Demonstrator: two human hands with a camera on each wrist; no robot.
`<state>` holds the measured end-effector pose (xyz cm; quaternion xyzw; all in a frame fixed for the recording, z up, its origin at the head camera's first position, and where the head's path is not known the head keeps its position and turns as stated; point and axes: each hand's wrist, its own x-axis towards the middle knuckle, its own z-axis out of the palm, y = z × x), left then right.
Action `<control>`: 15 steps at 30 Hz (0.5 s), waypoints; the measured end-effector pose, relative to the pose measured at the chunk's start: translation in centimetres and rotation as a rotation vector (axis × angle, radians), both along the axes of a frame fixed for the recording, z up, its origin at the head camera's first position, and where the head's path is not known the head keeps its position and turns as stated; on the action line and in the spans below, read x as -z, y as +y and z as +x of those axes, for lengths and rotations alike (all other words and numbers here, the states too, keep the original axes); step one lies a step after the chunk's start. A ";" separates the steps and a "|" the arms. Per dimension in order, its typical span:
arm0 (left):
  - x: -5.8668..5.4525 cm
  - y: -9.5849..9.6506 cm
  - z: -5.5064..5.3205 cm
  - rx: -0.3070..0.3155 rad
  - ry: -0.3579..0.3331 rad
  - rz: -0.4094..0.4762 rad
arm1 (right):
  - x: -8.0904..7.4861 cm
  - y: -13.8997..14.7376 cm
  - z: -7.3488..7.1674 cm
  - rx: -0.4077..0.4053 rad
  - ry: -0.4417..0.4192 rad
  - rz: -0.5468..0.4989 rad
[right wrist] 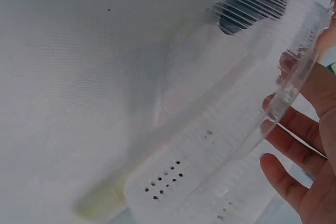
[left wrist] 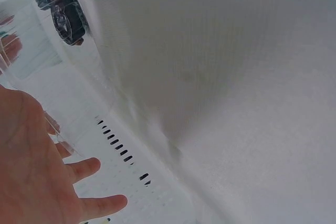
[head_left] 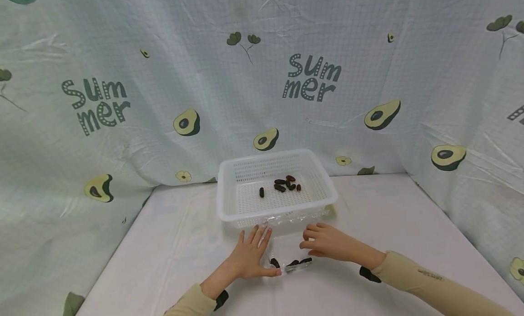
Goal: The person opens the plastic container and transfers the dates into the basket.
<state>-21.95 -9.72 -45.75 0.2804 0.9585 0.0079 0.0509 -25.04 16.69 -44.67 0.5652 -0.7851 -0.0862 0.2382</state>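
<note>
A clear plastic box (head_left: 286, 248) with ribbed walls lies between my two hands, in front of the white basket. Several dark, oval, date-like pieces (head_left: 294, 263) sit along its near side; they also show through the plastic in the right wrist view. My left hand (head_left: 247, 257) is spread at the box's left side, its thumb touching the near left corner. At the opposite side is my right hand (head_left: 329, 243), fingers loosely bent. In the right wrist view its fingertips (right wrist: 269, 124) meet the clear rim (right wrist: 283, 103), partly seen through it.
Behind the box stands a white perforated basket (head_left: 223, 188) holding several dark oval pieces (head_left: 280, 188). A shiny clear plastic flap (head_left: 294, 217) lies against its front wall. White cloth covers the table (head_left: 184, 234); a printed avocado curtain (head_left: 229, 102) hangs behind and at both sides.
</note>
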 end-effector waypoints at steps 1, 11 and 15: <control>0.0 0.0 0.0 -0.001 0.000 -0.001 | 0.0 -0.2 -0.1 -0.011 0.013 0.006; 0.2 -0.1 -0.1 0.023 0.009 0.030 | 1.1 -2.2 -0.9 -0.119 0.117 0.057; 0.2 -0.1 0.0 0.022 0.008 0.034 | 1.4 -2.7 -1.1 -0.128 0.119 0.081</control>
